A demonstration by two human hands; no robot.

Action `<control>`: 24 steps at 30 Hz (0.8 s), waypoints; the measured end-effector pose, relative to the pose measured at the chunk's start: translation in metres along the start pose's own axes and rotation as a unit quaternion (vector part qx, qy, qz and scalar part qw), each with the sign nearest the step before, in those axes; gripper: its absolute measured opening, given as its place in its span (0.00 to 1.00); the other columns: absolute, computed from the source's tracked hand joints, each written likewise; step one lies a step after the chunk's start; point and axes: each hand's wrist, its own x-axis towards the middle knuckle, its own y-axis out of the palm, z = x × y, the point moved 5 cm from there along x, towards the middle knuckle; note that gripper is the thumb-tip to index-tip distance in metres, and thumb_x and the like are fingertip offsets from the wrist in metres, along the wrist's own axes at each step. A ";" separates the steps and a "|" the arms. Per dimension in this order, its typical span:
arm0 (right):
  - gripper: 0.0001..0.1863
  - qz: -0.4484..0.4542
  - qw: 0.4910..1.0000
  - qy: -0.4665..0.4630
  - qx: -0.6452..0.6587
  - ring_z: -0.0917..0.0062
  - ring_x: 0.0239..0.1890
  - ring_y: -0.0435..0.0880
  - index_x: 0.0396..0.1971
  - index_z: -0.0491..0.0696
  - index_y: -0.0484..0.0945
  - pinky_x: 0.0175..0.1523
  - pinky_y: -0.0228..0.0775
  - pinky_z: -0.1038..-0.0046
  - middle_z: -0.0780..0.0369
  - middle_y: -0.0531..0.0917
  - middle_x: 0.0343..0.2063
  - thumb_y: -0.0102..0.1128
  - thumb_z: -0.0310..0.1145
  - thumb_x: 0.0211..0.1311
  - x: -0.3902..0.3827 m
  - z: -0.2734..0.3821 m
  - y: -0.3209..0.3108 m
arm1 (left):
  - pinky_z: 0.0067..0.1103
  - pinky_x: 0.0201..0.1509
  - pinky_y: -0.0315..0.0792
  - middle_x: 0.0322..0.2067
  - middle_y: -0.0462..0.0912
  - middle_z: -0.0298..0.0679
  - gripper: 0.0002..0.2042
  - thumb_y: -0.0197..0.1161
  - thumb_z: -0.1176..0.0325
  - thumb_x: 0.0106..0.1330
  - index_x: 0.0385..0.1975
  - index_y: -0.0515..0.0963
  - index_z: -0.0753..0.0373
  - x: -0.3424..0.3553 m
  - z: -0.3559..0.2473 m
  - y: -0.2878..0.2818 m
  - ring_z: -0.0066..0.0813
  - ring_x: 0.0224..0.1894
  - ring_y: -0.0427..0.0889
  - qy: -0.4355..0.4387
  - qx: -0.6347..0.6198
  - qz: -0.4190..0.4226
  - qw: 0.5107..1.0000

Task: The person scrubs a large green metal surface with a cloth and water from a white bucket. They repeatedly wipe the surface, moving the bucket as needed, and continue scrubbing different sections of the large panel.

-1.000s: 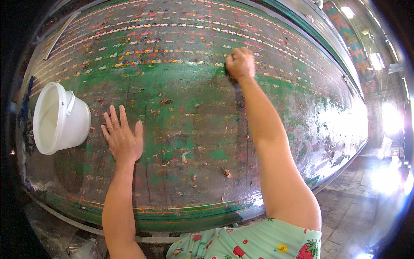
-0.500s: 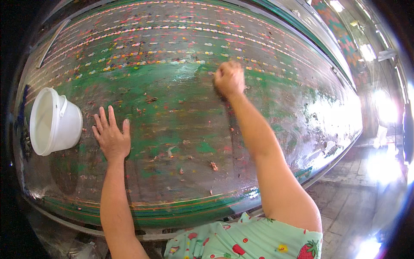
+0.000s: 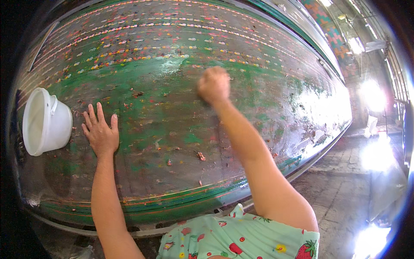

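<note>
Table (image 3: 142, 168): lies beneath both hands and fills most of the view. Long axis runs left to right, the surface narrowing toward the glare at right; edges bow with the lens.

Left hand (image 3: 102, 137): palm down on the near left part of the table, fingertips toward the far side, thumb well out from the fingers, fingers slightly apart.

Right hand (image 3: 214, 85): farther out, over the middle of the table, fingers curled in together. Cannot tell whether they clamp on anything; underside hidden.

White bucket (image 3: 60, 125): on the table, left of the left hand. Mouth shows toward the left of the view, base toward the hand; handle (image 3: 54, 105) folded against its side.

Surface: brown and green, wet sheen. Coloured dashes (image 3: 125, 54) in rows across the far part, roughly along the long axis. Small reddish scraps (image 3: 201, 156) near the front.

Room: grey floor (image 3: 319, 203) at right, bright lights (image 3: 374, 95), multicoloured wall (image 3: 332, 32) beyond. Person's pale green shirt (image 3: 267, 235), fruit print, at lower edge.
</note>
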 end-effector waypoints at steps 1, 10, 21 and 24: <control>0.08 0.003 0.998 -0.053 0.025 0.51 0.53 0.86 0.37 0.49 0.86 0.58 0.78 0.47 0.54 0.88 0.44 0.71 0.37 0.65 -0.019 0.028 -0.004 | 0.59 0.91 0.51 0.92 0.54 0.48 0.38 0.54 0.40 0.89 0.92 0.58 0.51 0.001 -0.001 0.000 0.60 0.92 0.52 0.000 0.006 0.006 1.000; 0.08 -0.045 0.998 0.032 0.006 0.51 0.54 0.87 0.38 0.50 0.89 0.67 0.77 0.47 0.54 0.90 0.44 0.69 0.35 0.63 -0.040 -0.106 -0.052 | 0.60 0.92 0.48 0.91 0.54 0.52 0.41 0.57 0.40 0.86 0.91 0.60 0.55 0.001 -0.004 -0.008 0.61 0.92 0.51 -0.002 -0.014 0.016 1.000; 0.16 0.011 0.983 -0.123 0.133 0.52 0.58 0.89 0.45 0.44 0.92 0.68 0.78 0.50 0.47 0.91 0.50 0.68 0.37 0.62 0.078 0.288 0.111 | 0.51 0.94 0.50 0.88 0.62 0.58 0.35 0.53 0.60 0.87 0.88 0.59 0.71 -0.004 0.007 -0.006 0.59 0.91 0.58 0.002 -0.176 -0.087 0.981; 0.09 0.051 0.970 -0.176 0.162 0.54 0.60 0.86 0.37 0.50 0.90 0.67 0.78 0.53 0.53 0.89 0.50 0.72 0.38 0.60 0.042 0.391 0.102 | 0.47 0.92 0.56 0.86 0.64 0.65 0.34 0.52 0.68 0.85 0.88 0.58 0.73 -0.003 0.027 0.000 0.64 0.88 0.63 -0.047 -0.371 -0.184 0.909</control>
